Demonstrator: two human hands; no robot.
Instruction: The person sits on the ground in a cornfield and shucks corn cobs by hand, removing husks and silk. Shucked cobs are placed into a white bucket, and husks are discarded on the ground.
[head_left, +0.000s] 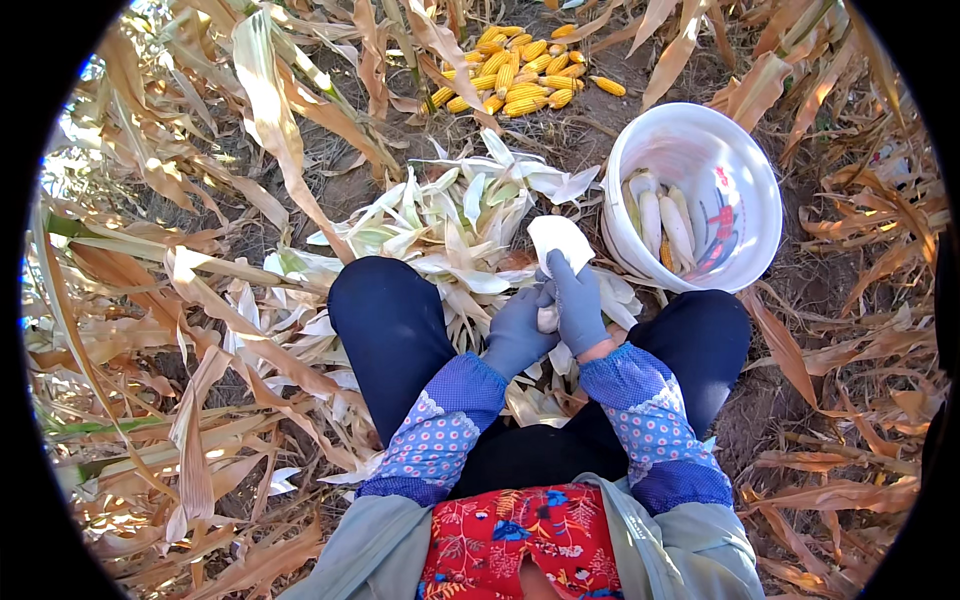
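Note:
Both of my hands wear grey gloves and meet between my knees. My left hand (519, 330) is closed around the lower part of an ear of corn in pale husk (548, 319). My right hand (576, 300) grips the same ear from the right, its fingers against a broad whitish husk leaf (562, 241) that spreads above them. How much of the kernels is bare cannot be seen. Stripped corn husks (450, 217) lie heaped just beyond and below my hands.
A white plastic bucket (615, 217) beyond my right knee holds several ears, mostly in husk. Farther off, a pile of bare yellow corn cobs (525, 75) lies on the soil. Dry corn stalks and leaves (281, 142) stand and lie on both sides.

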